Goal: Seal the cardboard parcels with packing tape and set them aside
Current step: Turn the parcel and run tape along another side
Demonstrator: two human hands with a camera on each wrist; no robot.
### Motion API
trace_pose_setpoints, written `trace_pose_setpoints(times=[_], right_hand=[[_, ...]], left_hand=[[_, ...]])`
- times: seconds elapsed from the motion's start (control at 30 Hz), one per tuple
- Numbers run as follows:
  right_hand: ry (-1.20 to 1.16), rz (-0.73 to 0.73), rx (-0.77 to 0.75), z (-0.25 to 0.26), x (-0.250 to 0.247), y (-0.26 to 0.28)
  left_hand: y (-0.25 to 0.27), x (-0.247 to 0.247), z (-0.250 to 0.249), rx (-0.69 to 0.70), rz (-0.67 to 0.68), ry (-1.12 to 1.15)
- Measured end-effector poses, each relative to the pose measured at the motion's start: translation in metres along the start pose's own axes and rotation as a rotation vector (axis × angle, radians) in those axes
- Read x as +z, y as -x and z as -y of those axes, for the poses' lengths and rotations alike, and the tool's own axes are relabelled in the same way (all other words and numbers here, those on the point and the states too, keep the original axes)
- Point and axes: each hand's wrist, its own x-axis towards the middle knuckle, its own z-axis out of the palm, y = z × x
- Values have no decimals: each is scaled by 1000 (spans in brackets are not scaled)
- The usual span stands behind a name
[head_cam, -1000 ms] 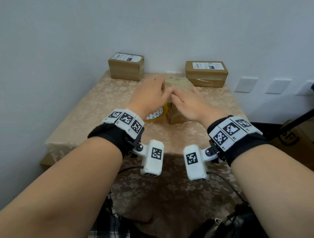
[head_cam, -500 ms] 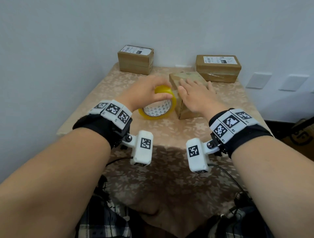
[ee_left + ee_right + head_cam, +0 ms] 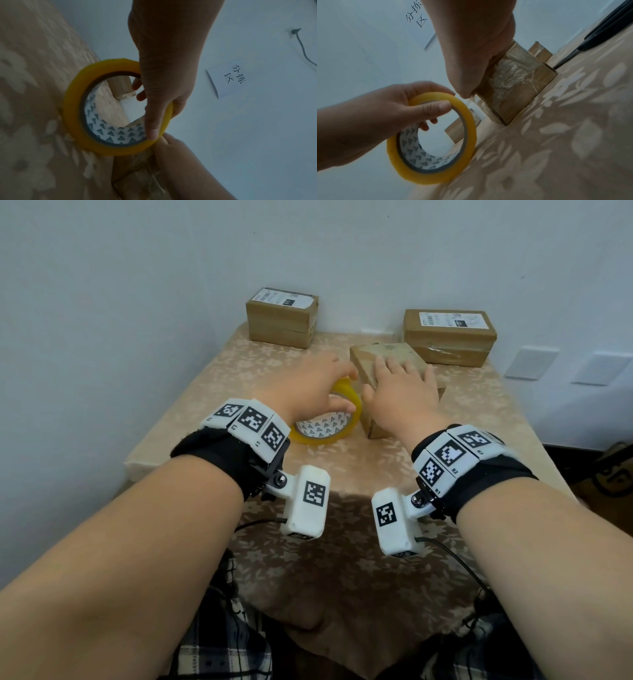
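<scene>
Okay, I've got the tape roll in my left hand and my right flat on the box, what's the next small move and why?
Probably pull the roll leftward with your left hand to tear the strip. Your right hand already presses the box, and tape already wraps its side, with a short strip still linking it to the roll.

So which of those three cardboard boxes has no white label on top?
The middle parcel under the right hand; the back-left box and back-right box both carry white labels.

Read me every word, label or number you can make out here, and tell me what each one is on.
"分拣区": handwritten on the white paper sheet on the wall.
"R1", "R2": on the white marker band on the right wrist.
White shipping labels on the two brown cardboard boxes at the back: too small to read.
</scene>
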Motion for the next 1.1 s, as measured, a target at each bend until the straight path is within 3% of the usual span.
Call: trace_pose_setpoints(times=[0.37,0.7,0.83,0.9,0.97,1.03,1.1], right_hand=[[-28,-6,-1,0,1,2],[-6,43,33,2,-3,3],[-108,93,30,-4,-9,-2],[-269,38,-40,-13,-10,-1],[-441,-106,-66,-26,-12,3],[-536,-308,-22,-41,-16,8],[-563,-400,89,-56,-21,16]], left_hand=[[10,-1,4,-12,-58,83],[6,3,4,-11,-78,28],[5,5,0,-15,-134,-47],[3,6,-5,-13,-169,-77],[0,7,-11,-33,-201,-111],[-2,7,-17,-57,-224,-158],[-4,7,-23,-75,-238,-170]])
